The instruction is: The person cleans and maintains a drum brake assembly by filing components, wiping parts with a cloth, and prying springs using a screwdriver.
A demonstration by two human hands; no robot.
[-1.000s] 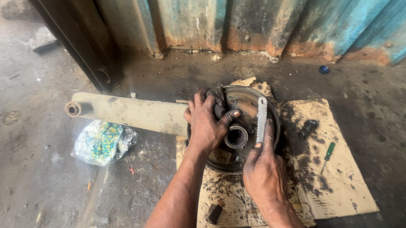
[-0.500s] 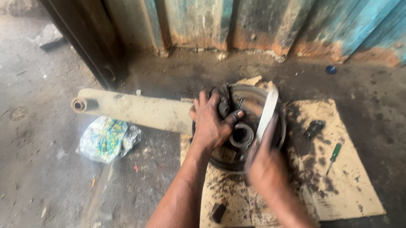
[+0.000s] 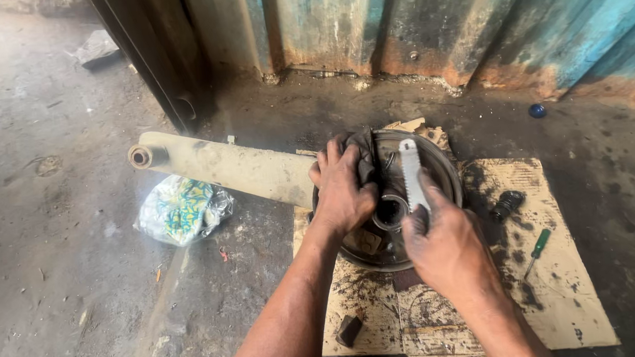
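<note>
Inside drum (image 3: pixel 440 160), hub (image 3: pixel 389 212), hands (image 3: pixel 343 186) gripping

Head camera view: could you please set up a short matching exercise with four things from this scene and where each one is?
Things:
1. flat metal strip
2. green-handled screwdriver
3. crumpled plastic bag
4. small blue ball

Places:
A. on the bare floor near the corrugated metal wall
B. held in the right hand, over the round drum
C. on the floor below the long cream arm
D. lying on the stained cardboard, right of the drum

Pairs: 1-B, 2-D, 3-C, 4-A
</note>
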